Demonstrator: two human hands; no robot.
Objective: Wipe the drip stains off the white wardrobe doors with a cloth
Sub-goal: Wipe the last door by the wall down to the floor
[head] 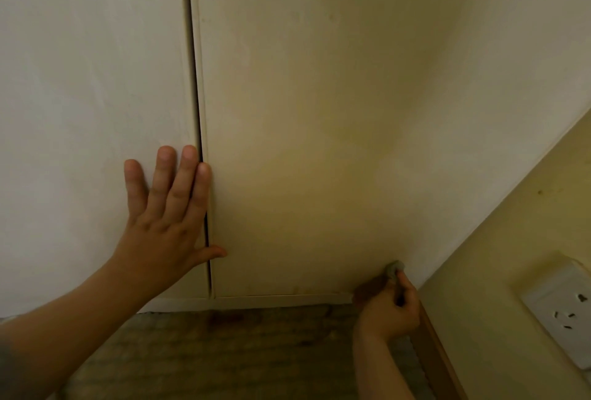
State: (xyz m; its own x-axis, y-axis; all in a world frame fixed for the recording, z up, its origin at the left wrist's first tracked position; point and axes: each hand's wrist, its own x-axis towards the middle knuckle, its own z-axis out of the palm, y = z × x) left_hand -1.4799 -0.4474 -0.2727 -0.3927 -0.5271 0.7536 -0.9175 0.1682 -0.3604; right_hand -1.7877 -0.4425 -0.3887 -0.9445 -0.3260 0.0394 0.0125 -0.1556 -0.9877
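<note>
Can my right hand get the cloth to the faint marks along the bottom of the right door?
Probably yes: the right hand holds the cloth low on the right door, with nothing between it and the marks.

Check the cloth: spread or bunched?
Bunched. The cloth shows as a small grey wad in the right hand's curled fingers, against the wardrobe door.

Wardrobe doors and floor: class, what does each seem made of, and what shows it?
Doors: probably painted or laminated board; flat, matt off-white, thin square edges where they meet. Floor: perhaps wood or wood-look laminate; brown, streaky grain, blurred.
</note>
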